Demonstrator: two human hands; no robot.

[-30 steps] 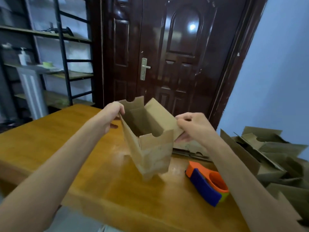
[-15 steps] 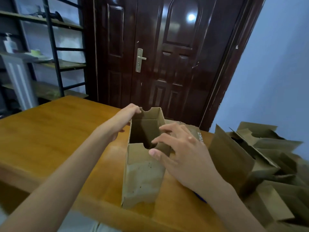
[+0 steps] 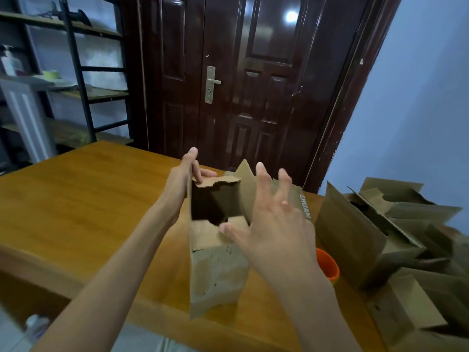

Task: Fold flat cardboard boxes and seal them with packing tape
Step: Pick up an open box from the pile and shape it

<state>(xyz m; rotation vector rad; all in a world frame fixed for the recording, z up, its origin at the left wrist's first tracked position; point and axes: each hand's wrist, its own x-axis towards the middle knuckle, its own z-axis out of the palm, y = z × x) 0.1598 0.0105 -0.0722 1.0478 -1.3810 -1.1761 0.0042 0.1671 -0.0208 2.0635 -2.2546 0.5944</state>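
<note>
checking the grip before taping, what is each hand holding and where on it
The left hand grips the upright brown cardboard box at its far top left corner flap. The right hand holds nothing; its thumb presses the near flap, fingers spread.

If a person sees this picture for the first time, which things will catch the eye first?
First, the open cardboard box standing at the near edge of the wooden table, with the left hand holding its far left corner and the right hand spread over its right side. Then the dark glossy door behind, and the heap of cardboard boxes at right.

Left hand [image 3: 181, 181] holding upright cardboard box [image 3: 215, 270], right hand [image 3: 274, 224] spread over flaps
</note>
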